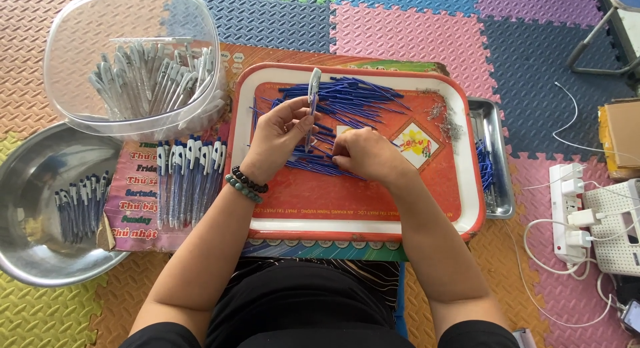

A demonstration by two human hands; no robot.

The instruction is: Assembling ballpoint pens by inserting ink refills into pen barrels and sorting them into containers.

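Your left hand [280, 138] pinches 1 upright pen barrel [313, 88] over the red tray [360, 208] while your right hand [363, 155] picks among blue refills [340, 98], finished pens [190, 178] rowed left, many refills remaining.

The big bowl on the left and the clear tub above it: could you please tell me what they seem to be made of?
The bowl looks like metal, probably stainless steel: grey, shiny, with soft reflections. The tub looks like clear plastic: the pen barrels inside show through its glossy wall.
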